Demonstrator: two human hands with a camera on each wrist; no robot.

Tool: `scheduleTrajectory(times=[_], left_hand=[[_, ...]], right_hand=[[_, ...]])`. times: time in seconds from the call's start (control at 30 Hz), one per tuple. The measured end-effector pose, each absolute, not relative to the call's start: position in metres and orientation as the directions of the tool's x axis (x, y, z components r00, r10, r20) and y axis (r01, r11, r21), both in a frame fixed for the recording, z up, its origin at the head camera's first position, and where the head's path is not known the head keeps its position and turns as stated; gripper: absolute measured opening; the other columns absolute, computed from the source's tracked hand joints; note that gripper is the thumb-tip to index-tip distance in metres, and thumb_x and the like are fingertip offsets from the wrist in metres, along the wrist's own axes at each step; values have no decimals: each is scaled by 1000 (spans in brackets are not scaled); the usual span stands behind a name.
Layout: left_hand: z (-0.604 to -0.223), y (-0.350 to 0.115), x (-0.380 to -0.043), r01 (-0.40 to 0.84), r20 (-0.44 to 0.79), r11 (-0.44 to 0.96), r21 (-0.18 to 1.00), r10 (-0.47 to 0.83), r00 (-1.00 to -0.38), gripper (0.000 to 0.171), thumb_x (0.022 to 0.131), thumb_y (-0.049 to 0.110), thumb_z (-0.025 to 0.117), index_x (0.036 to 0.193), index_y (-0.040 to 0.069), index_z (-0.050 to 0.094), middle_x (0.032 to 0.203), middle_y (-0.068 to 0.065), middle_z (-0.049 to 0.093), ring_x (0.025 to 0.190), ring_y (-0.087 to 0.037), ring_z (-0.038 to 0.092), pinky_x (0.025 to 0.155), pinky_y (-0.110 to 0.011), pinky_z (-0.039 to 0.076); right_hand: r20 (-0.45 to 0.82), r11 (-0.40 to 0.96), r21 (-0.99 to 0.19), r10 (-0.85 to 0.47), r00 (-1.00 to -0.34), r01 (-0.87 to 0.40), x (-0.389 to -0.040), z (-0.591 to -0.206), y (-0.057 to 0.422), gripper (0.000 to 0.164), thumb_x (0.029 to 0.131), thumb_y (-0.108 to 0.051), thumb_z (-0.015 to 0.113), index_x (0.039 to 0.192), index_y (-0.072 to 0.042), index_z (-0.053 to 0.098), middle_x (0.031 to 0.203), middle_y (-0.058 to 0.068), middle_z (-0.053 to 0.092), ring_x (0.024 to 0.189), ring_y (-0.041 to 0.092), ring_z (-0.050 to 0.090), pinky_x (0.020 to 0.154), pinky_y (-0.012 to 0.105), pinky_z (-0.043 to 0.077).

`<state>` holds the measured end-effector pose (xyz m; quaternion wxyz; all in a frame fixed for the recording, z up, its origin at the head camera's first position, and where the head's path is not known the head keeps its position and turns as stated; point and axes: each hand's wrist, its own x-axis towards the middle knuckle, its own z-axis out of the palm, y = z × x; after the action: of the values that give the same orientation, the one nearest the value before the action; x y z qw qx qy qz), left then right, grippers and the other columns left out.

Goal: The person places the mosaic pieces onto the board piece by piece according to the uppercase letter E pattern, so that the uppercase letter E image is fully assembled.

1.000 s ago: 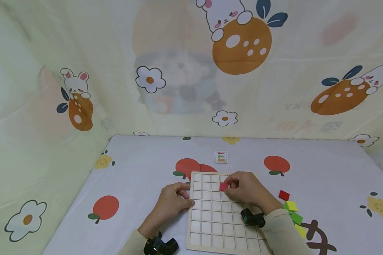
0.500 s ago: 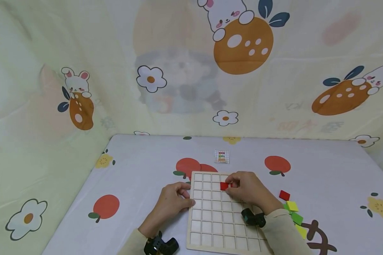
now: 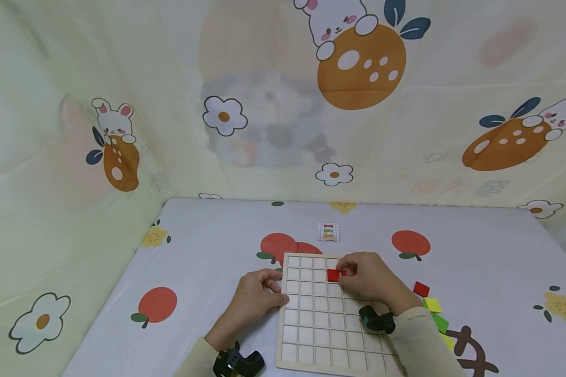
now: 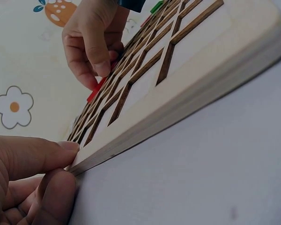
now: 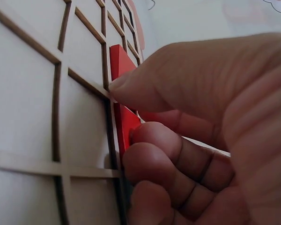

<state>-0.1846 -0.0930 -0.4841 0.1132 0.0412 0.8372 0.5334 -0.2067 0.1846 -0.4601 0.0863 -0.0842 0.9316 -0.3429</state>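
A wooden grid board [image 3: 306, 317] with pale square cells lies on the table. One red tile [image 3: 333, 275] sits in its upper part. Just to the right of that tile, my right hand [image 3: 370, 277] pinches a second red tile [image 5: 127, 123]; in the right wrist view the thumb lies across the join between the two tiles, with fingertips at the second one's far side. My left hand [image 3: 256, 296] holds the board's left edge, its thumb [image 4: 47, 157] on top of the rim and a curled finger against the side.
Beside my right sleeve lie a red tile [image 3: 421, 289], yellow tiles [image 3: 432, 305] and a green tile [image 3: 441, 323], partly hidden by the sleeve. A small pattern card [image 3: 328, 231] lies behind the board. Printed cloth [image 3: 273, 104] hangs behind the table.
My right hand has shifted slightly right, and more of the second red tile shows between its fingers. The left hand stays at the board's edge.
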Motion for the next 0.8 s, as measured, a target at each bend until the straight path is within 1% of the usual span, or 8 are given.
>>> scheduleTrajectory(times=[0.1, 0.33, 0.53, 0.67, 0.8], left_hand=[[-483, -93, -185, -52, -147, 432, 901, 190, -971, 46, 80, 4, 87, 122, -3, 70, 82, -3, 65, 62, -13, 60, 53, -23, 49], [-483, -95, -184, -29, -124, 416, 909, 205, -971, 47, 79, 4, 88, 122, -4, 70, 82, -3, 65, 61, -13, 60, 54, -24, 50], [-484, -95, -185, -29, -125, 416, 909, 205, -971, 47, 79, 5, 88, 122, -3, 70, 82, -3, 65, 61, -12, 60, 54, -24, 49], [-484, -94, -185, -29, -127, 428, 903, 202, -971, 47, 79, 5, 88, 122, -3, 70, 82, -2, 65, 61, -12, 60, 53, -23, 49], [-483, -94, -185, -27, -126, 427, 904, 204, -971, 47, 79, 5, 88, 122, -4, 70, 82, -2, 65, 61, -12, 60, 53, -23, 49]], right_hand=[[-100, 744, -661, -219, -971, -99, -207, -460, 185, 12, 86, -8, 76, 97, -12, 75, 71, -1, 55, 73, 17, 51, 62, 29, 42], [-112, 743, -663, -219, -969, -91, -207, -462, 179, 26, 88, -20, 82, 112, -14, 77, 73, 1, 54, 71, 17, 51, 57, 30, 39], [-79, 769, -624, -240, -968, -140, -208, -462, 176, 19, 88, -20, 82, 107, -16, 79, 73, -1, 54, 71, 16, 50, 59, 30, 39], [-81, 774, -617, -242, -967, -141, -208, -461, 176, 14, 89, -18, 81, 102, -16, 78, 75, -1, 54, 73, 17, 50, 61, 31, 40], [-93, 771, -624, -234, -968, -126, -209, -461, 176, 14, 88, -18, 82, 101, -16, 77, 75, 0, 54, 74, 17, 50, 61, 32, 40]])
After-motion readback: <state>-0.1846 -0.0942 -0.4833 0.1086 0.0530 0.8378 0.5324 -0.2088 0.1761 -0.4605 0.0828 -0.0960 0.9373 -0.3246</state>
